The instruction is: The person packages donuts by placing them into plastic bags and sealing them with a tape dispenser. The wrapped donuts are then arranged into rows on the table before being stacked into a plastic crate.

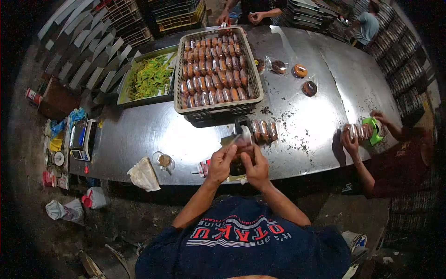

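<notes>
"What do the fingers show?"

"The left hand (220, 163) closes thumb and fingers on the near left side of a clear plastic wrapper (244, 140). The right hand (256, 170) grips its right side, thumb raised along the front, fingers curled behind. Something brown shows through the film, too blurred to name."

"And where is the wrapper?"

"Between the two hands, above the near edge of a steel worktable (134, 125)."

"What lies closest?"

"A dark object (241, 124), partly hidden, sits just beyond the wrapper, and wrapped ring-shaped pastries (265, 131) stand in a row beside it on the right. To the left, a glass jug (164, 161) rests near a pale cloth (144, 175) that hangs over the edge."

"Farther out?"

"A plastic crate (258, 95) holds packed rows of wrapped pastries; left of it, a tray (121, 98) carries yellow-green packets (152, 78). A digital scale (81, 154) occupies the table's left end. Loose pastries (300, 70) lie right of the crate."

"Anyone else?"

"At right, a co-worker (402, 160) handles a wrapped stack beside a bright green tape dispenser (373, 131). Another person (257, 10) stands across the table, one hand near the crate's far rim."
</notes>
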{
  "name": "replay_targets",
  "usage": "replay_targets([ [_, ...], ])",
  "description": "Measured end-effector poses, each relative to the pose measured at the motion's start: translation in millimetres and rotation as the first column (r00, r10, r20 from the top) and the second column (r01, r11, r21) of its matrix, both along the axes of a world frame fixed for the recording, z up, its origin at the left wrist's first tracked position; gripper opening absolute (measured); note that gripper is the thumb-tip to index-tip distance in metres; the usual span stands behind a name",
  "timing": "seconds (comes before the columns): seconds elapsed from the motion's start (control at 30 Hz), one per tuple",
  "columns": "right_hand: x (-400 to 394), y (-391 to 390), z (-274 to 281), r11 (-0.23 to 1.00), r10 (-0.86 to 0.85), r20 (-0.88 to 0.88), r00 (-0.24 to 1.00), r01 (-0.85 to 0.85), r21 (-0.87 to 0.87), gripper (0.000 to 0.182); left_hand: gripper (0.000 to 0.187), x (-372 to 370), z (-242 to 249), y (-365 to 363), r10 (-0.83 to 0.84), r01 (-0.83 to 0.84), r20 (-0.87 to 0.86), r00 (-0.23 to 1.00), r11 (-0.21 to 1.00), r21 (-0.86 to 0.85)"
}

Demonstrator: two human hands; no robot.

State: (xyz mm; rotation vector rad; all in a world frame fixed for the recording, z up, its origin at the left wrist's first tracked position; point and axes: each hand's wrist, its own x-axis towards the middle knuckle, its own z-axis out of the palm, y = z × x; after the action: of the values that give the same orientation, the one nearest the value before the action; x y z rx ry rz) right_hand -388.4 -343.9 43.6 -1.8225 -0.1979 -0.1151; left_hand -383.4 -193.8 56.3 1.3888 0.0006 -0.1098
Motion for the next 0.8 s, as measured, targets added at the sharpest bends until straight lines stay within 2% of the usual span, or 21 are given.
replay_targets([
  [0.03, 2.3, -2.4, -5.2, 0.996, 0.06, -0.1, 0.993, -0.053, 0.072, 0.034, 0.035, 0.6, -2.6, 1.2, 0.078, -0.112, 0.153, 0.985, 0.968, 0.227],
  [0.07, 6.3, -7.6, -15.4, 0.984, 0.127, -0.194, 0.973, -0.098, 0.149, 0.029, 0.036, 3.6, -4.2, 1.6, 0.117, -0.249, 0.317, 0.941, 0.873, 0.42],
  [0.1, 8.2, -8.3, -14.3, 0.964, 0.197, -0.282, 0.939, -0.133, 0.231, 0.025, 0.037, 3.8, -1.0, 0.3, 0.11, -0.398, 0.475, 0.873, 0.724, 0.564],
  [0.13, 4.8, -3.4, -12.6, 0.921, 0.189, -0.419, 0.888, -0.012, 0.389, 0.024, 0.041, 0.1, -0.8, -4.7, 0.205, -0.569, 0.567, 0.798, 0.568, 0.595],
  [0.17, 2.4, -2.1, -10.3, 0.843, 0.253, -0.382, 0.889, -0.009, 0.538, 0.023, 0.04, 3.0, -1.6, -6.9, 0.223, -0.752, 0.761, 0.609, 0.468, 0.465],
  [0.2, 4.0, -0.2, -5.0, 0.741, 0.307, -0.325, 0.894, -0.01, 0.672, 0.022, 0.039, -1.6, -1.0, -4.1, 0.115, -0.569, 0.688, 0.716, 0.666, 0.482],
  [0.23, 5.8, 0.8, 1.5, 0.619, 0.352, -0.261, 0.899, -0.014, 0.785, 0.021, 0.039, -8.2, -1.2, -0.2, -0.021, -0.343, 0.614, 0.789, 0.814, 0.468],
  [0.27, 6.5, -2.2, 9.1, 0.704, 0.309, -0.171, 0.936, -0.104, 0.702, 0.018, 0.034, -11.5, -10.9, 5.0, -0.069, -0.223, 0.492, 0.868, 0.832, 0.508],
  [0.3, 8.4, -6.8, 6.3, 0.805, 0.284, -0.136, 0.949, -0.159, 0.571, 0.018, 0.032, -14.4, -10.8, 9.3, -0.058, -0.084, 0.294, 0.954, 0.89, 0.447],
  [0.37, 14.8, -17.9, -2.6, 0.937, 0.248, -0.042, 0.968, -0.229, 0.262, 0.016, 0.027, -10.2, -5.5, 17.3, -0.12, 0.146, -0.119, 0.986, 0.961, 0.236],
  [0.4, 13.1, -18.4, -0.2, 0.959, 0.177, -0.212, 0.961, -0.12, 0.256, 0.014, 0.024, -9.6, 5.4, 18.3, -0.114, 0.167, -0.151, 0.982, 0.897, 0.409],
  [0.5, 13.3, -7.3, -8.3, 0.961, -0.057, -0.219, 0.974, 0.113, 0.252, 0.013, 0.02, -8.2, -0.8, 19.0, -0.118, 0.189, -0.212, 0.97, 0.916, 0.354],
  [0.53, 11.7, -4.9, -4.9, 0.973, -0.128, -0.157, 0.979, 0.155, 0.172, 0.015, 0.019, -8.3, -3.7, 20.0, -0.154, 0.198, -0.193, 0.969, 0.953, 0.229],
  [0.57, 11.6, -8.0, 1.4, 0.997, -0.067, 0.027, 0.997, 0.066, 0.028, 0.015, 0.018, -8.2, -12.5, 18.9, -0.109, 0.122, -0.075, 0.991, 0.974, 0.19],
  [0.63, 13.0, -15.6, 10.1, 0.956, 0.136, 0.345, 0.929, -0.032, -0.291, 0.015, 0.017, -8.4, -25.2, 14.9, 0.001, -0.014, 0.151, 0.989, 0.996, 0.086],
  [0.73, 10.9, -18.7, 15.2, 0.983, 0.124, 0.194, 0.973, -0.094, -0.158, 0.014, 0.016, -10.4, -27.5, 17.4, -0.123, 0.08, -0.166, 0.978, 0.965, -0.248],
  [0.77, 8.5, -19.2, 16.9, 0.988, 0.124, 0.127, 0.984, -0.11, -0.112, 0.013, 0.016, -11.0, -30.1, 20.0, -0.159, 0.119, -0.213, 0.964, 0.975, -0.188],
  [0.8, 5.9, -15.1, 11.7, 0.985, 0.072, 0.213, 0.974, -0.036, -0.168, 0.015, 0.016, -9.8, -34.6, 23.9, -0.189, 0.16, -0.26, 0.947, 0.979, -0.129],
])
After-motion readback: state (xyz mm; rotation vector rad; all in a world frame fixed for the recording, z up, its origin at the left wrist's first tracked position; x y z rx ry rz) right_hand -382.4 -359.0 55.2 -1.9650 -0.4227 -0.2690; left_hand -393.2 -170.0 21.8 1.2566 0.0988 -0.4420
